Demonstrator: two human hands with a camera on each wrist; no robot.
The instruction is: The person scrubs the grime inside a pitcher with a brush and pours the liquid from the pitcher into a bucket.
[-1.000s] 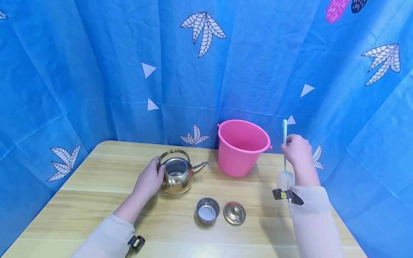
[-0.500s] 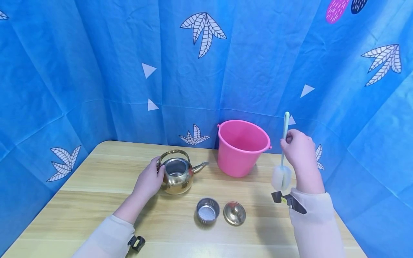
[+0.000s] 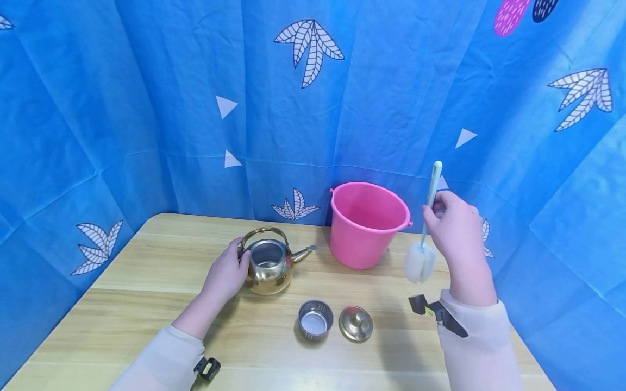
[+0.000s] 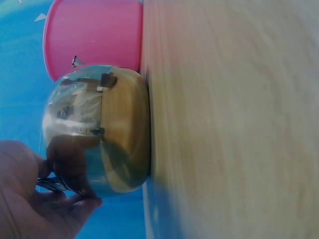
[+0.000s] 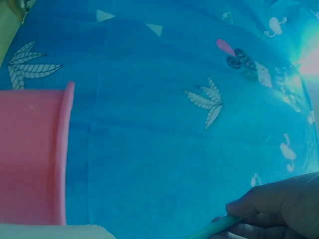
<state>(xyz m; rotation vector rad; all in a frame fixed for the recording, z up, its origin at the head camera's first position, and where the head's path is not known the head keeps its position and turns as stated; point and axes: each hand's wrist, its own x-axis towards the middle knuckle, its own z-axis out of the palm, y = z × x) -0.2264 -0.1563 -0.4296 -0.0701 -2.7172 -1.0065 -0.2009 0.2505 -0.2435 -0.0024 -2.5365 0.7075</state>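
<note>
We've just swung the sponge brush a bit inward from the right edge of the table, pinched in our right hand, while our left hand grips the gold teakettle toward the far edge, so we're holding both.

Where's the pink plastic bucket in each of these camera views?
Head: the pink plastic bucket stands just right of centre.
Left wrist: the bucket is at upper left, partly behind the rounded gold-coloured metal kettle.
Right wrist: the bucket is at lower left, cut off by the edge.
Shared landmark: the blue curtain with white triangles.
</note>
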